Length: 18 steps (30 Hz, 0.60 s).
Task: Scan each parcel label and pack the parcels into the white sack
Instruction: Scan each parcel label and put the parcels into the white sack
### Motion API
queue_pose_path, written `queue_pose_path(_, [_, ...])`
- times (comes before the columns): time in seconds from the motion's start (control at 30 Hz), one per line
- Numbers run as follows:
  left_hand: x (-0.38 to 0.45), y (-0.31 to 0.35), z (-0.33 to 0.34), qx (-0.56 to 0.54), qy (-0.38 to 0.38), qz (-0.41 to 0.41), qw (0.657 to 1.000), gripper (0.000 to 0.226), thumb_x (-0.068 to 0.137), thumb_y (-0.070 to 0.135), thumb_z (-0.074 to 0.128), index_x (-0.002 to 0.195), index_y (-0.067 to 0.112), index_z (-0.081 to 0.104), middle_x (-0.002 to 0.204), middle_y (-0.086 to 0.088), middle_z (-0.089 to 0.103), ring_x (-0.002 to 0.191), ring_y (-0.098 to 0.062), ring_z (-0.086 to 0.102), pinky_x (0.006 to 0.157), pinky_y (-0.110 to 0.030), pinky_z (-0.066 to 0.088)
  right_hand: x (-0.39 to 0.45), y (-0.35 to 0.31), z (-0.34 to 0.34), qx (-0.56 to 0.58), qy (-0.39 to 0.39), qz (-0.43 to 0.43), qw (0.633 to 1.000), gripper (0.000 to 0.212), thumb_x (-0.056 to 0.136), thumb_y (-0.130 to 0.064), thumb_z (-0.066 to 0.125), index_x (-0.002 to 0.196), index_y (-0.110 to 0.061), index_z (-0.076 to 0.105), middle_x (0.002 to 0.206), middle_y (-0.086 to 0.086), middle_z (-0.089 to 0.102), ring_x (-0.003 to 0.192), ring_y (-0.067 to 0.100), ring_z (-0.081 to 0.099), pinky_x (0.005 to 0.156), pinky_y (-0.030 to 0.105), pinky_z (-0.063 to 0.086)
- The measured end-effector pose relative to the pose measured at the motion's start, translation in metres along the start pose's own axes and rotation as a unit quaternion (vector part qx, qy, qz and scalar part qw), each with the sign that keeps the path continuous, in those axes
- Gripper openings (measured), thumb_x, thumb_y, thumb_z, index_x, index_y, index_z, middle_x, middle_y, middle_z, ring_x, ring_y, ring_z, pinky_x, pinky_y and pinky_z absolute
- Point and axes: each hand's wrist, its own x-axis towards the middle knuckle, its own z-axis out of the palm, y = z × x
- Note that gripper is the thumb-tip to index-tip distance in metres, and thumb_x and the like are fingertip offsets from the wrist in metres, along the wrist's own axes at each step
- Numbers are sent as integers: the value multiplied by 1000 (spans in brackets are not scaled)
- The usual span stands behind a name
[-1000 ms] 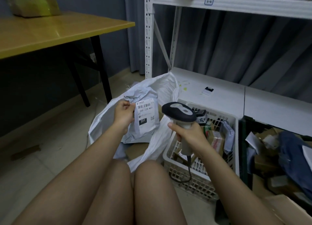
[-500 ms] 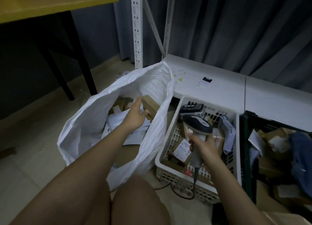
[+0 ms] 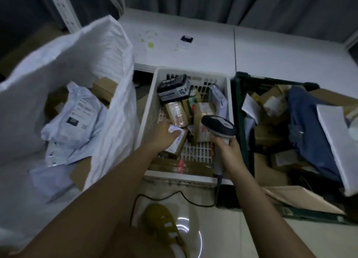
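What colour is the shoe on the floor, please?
The shoe is mustard yellow; head view.

White sack [image 3: 64, 64] showing pale grey mailers; white lattice basket [image 3: 153, 106] holding brown cartons; dark green crate [image 3: 240, 106]; scanner [image 3: 219, 128] showing grey and navy; olive shoe [image 3: 164, 224], white stripes.

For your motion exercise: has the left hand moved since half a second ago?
Yes. The left hand has gone from inside the sack rightward into the white basket, where it now grips a small box.
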Motion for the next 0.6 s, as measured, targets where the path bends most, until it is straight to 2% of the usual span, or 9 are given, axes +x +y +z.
queue_pose_path(0.07, [16,-14,19,-17,-8,-47,999,49,93,20,61,135,3,41,123,-1,47,118,-25,51,82,-24,41,10,8,1,10,16,0,1000,40,90,-18,62,129,-15,52,91,4,61,76,18,59,67,33,48])
queue_pose_path(0.13, [33,-32,34,-37,-12,-70,997,52,88,16,67,133,4,44,127,-5,54,119,-28,53,91,-31,46,24,13,7,23,34,1,999,37,89,-18,62,125,-16,55,90,5,61,76,20,57,72,35,47])
queue_pose_path(0.23, [56,-62,51,-54,4,-94,994,61,79,17,77,131,12,47,130,-9,56,121,-26,53,100,-43,46,47,16,18,32,54,8,998,21,89,-14,64,108,-21,58,85,-2,62,74,10,58,67,21,50])
queue_pose_path(0.27, [67,-76,56,-52,5,-92,994,68,72,23,81,131,15,47,131,-6,56,121,-24,53,101,-45,45,55,19,23,32,57,12,998,20,90,-13,64,107,-22,57,87,-5,62,74,6,58,63,14,49])
queue_pose_path(0.33, [95,-113,71,-33,8,-84,996,100,52,50,85,138,22,42,133,0,54,122,-21,52,99,-47,47,70,25,31,19,64,25,997,27,89,-14,64,115,-14,59,94,0,65,80,9,60,67,16,50])
queue_pose_path(0.4, [123,-152,91,1,18,-99,995,133,33,74,78,145,27,26,142,-3,42,131,-25,42,104,-50,42,84,33,36,8,77,44,996,38,88,-16,65,125,-10,58,100,6,67,82,13,62,69,24,49])
queue_pose_path(0.47, [128,-153,100,47,10,-135,990,153,25,78,76,149,29,1,155,-6,15,143,-30,17,115,-53,21,97,40,39,4,85,64,994,40,88,-18,64,126,-9,57,98,7,66,78,15,60,65,26,46])
queue_pose_path(0.53, [121,-135,101,113,-17,-148,982,154,39,70,82,149,24,-16,158,-10,-6,146,-31,-5,117,-52,4,109,45,40,-5,87,78,993,42,87,-20,64,127,-7,56,96,8,64,79,18,60,64,26,45])
queue_pose_path(0.6, [124,-136,105,164,1,-165,973,146,52,59,84,149,17,-16,157,-15,-6,145,-34,-3,117,-52,4,115,47,42,-4,78,92,993,43,87,-21,65,127,-9,56,100,9,65,84,20,63,64,26,47])
